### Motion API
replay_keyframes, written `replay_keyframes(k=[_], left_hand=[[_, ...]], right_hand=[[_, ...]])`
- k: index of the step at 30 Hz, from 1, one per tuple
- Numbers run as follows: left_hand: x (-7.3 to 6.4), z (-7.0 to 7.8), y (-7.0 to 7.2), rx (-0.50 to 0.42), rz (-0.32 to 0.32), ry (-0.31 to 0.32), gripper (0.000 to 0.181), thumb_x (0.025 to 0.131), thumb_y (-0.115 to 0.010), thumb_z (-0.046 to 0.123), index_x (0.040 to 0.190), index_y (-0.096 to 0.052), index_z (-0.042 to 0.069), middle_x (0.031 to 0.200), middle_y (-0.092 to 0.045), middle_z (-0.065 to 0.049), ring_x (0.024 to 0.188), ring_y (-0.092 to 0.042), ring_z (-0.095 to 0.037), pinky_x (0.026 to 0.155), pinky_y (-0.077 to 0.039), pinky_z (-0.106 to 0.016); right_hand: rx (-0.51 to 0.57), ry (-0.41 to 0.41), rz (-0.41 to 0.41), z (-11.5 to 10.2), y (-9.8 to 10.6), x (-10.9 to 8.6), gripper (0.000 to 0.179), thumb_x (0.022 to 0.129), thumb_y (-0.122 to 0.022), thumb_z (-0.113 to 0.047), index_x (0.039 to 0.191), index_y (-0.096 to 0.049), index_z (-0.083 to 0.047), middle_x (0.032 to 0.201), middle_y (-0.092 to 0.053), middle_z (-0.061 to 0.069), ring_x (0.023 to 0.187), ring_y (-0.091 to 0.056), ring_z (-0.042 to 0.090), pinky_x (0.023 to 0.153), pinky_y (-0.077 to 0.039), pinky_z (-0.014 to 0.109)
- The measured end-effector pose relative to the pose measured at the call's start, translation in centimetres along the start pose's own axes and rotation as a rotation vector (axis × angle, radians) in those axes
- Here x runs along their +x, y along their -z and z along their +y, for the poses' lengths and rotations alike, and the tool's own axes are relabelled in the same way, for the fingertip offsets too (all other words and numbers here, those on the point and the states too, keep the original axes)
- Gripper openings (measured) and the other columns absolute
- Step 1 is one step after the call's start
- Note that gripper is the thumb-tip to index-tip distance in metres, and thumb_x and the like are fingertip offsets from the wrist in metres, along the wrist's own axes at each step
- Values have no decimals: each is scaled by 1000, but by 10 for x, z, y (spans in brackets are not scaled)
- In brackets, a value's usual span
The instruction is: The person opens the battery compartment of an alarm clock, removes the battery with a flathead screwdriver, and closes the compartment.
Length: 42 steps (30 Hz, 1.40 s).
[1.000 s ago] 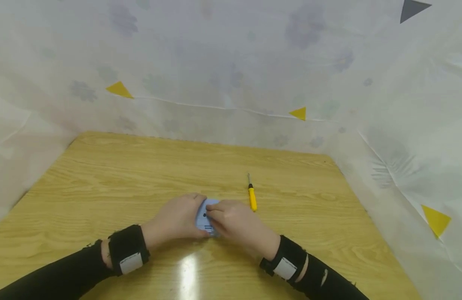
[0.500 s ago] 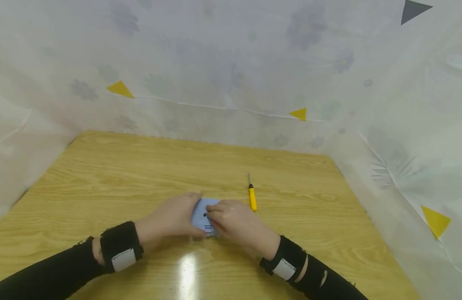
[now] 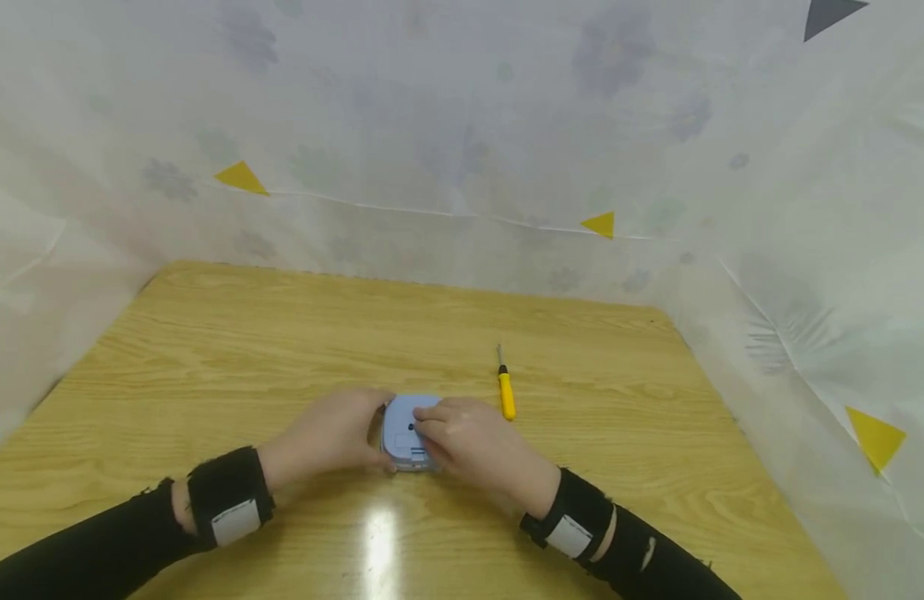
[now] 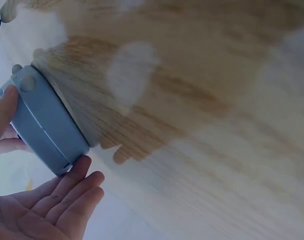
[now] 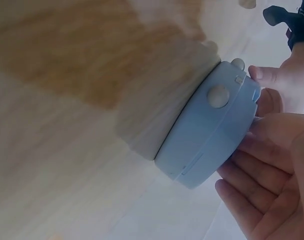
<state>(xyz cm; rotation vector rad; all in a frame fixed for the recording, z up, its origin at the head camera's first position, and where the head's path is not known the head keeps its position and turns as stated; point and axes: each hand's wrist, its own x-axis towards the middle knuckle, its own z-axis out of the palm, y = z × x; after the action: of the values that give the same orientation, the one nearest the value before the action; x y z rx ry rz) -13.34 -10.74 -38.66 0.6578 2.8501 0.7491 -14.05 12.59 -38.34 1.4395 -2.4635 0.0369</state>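
A light blue rounded-square plastic case (image 3: 398,410) is low over the wooden table, a small dark round spot and a slotted panel on its upper face. My left hand (image 3: 328,437) spans its left side loosely, palm apart from it. In the left wrist view, my left thumb touches the case (image 4: 44,120) by a pale round button, and relaxed fingertips lie at its lower corner. My right hand (image 3: 476,442) grips the right part, its fingertips bunched by the dark spot. In the right wrist view, its fingers sit along the edge of the case (image 5: 207,125).
A screwdriver (image 3: 506,392) with a yellow handle lies right of the hands on the wooden table (image 3: 282,333). Pale patterned sheeting (image 3: 402,125) with yellow triangles rises behind the table and along its sides.
My left hand has drawn back to the left, uncovering more of the case's left side. The right hand and the case keep almost the same place.
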Motion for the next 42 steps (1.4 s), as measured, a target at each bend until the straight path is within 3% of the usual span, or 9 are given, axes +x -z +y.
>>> replay_keyframes(k=[9,18,25,32,42], left_hand=[[-1,1,-1,45,19,12,80,66,-102,37,130,-70,1,119,-78,-11,105,-75,-25,94,-64,-44],[-3,3,0,25,52,-21,75,66,-102,34,126,-71,2,116,-79,-10,103,-76,-25,92,-65,-44],[-4,1,-2,10,57,-31,75,66,-102,34,126,-71,2,118,-79,-10,105,-76,-25,94,-65,-45],[-5,1,-2,4,51,-33,74,68,-101,35,127,-71,2,118,-79,-9,106,-76,-24,94,-65,-44],[-5,1,-2,-2,44,-19,73,68,-101,35,127,-71,4,117,-79,-7,105,-75,-22,94,-64,-44]], right_hand=[[9,-37,9,-5,2,4,25,97,-79,-33,110,-82,-13,120,-81,0,102,-78,14,91,-65,27],[-24,-3,87,-10,3,6,12,92,-85,-28,99,-84,-18,103,-83,-6,91,-78,8,83,-65,22],[-21,-8,95,-12,2,9,7,90,-86,-25,94,-84,-20,96,-83,-8,85,-77,5,78,-64,19],[17,-22,88,-10,0,11,18,91,-86,-25,105,-84,-14,109,-83,-3,97,-79,11,87,-65,23],[43,-53,41,-7,-2,16,16,94,-82,-18,109,-83,-13,113,-82,0,102,-79,14,90,-65,26]])
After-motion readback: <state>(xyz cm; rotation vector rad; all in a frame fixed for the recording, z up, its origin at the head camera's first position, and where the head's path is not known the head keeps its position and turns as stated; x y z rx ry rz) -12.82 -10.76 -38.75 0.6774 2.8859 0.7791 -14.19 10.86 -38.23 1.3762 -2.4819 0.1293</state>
